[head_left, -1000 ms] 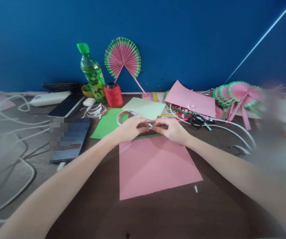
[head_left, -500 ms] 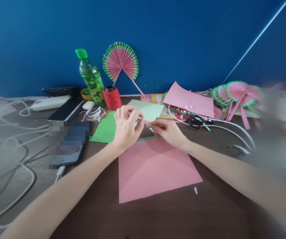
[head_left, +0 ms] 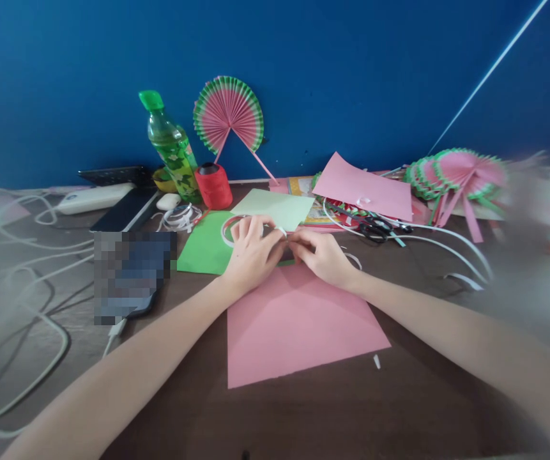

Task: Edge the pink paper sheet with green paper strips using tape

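Note:
My left hand (head_left: 252, 253) and my right hand (head_left: 321, 255) meet at the far edge of a pink paper sheet (head_left: 298, 324) lying on the dark table. Both hands pinch a thin white strip (head_left: 282, 231) between their fingertips, above a narrow green strip along the pink sheet's far edge. A roll of tape (head_left: 230, 227) lies just beyond my left fingers on a green sheet (head_left: 202, 250). A loose curl of white strip (head_left: 354, 258) trails beside my right hand.
A phone (head_left: 131, 271) lies to the left among white cables (head_left: 39, 319). At the back stand a green bottle (head_left: 172, 150), a red spool (head_left: 213, 185) and a pink-green paper fan (head_left: 229, 118). Scissors (head_left: 375, 229), pink paper and several fans (head_left: 457, 176) lie to the right.
My left hand lifted off the paper with fingers raised, then came back down beside my right hand. Both hands now pinch the white strip again, and a curl of strip lies by my right hand.

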The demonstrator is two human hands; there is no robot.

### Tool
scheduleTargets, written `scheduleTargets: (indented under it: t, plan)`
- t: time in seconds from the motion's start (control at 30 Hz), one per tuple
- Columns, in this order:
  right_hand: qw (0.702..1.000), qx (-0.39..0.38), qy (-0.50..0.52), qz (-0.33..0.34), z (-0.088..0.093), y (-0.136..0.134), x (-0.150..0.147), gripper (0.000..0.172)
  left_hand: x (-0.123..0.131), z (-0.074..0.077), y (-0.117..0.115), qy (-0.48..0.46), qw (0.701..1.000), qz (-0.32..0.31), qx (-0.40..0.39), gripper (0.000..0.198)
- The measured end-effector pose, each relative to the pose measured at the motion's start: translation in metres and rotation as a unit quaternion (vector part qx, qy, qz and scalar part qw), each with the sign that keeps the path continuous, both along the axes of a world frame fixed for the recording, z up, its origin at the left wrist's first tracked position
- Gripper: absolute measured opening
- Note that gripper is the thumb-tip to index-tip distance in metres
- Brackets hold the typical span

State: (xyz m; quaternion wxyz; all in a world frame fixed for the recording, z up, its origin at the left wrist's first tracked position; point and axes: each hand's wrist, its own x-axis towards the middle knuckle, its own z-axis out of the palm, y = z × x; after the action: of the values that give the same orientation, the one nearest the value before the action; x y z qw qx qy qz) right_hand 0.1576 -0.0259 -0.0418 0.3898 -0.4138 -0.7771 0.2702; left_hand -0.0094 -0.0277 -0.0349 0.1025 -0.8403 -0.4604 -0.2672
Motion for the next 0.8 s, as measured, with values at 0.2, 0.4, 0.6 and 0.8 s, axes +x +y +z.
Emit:
scheduleTargets:
  t: [0.2,0.4,0.6,0.8]
  plan:
    - [0.994,0.079,-0.069,-0.022,-0.003,-0.001,-0.001,0.017,0.000,-0.001,0.000,0.020,1.000,-0.015,0.009,0.025]
    - [0.980,0.136,-0.137,-0.045,-0.011,-0.001,-0.001,0.020,0.001,-0.003,0.000,0.029,0.999,-0.021,0.037,0.019]
    - [0.985,0.126,-0.111,-0.046,-0.012,0.001,-0.001,0.017,0.000,-0.003,0.002,0.010,1.000,-0.017,0.021,0.017]
    - [0.993,0.085,-0.071,-0.050,-0.007,0.000,-0.001,0.012,-0.001,-0.004,0.004,-0.051,0.999,0.011,0.005,0.015]
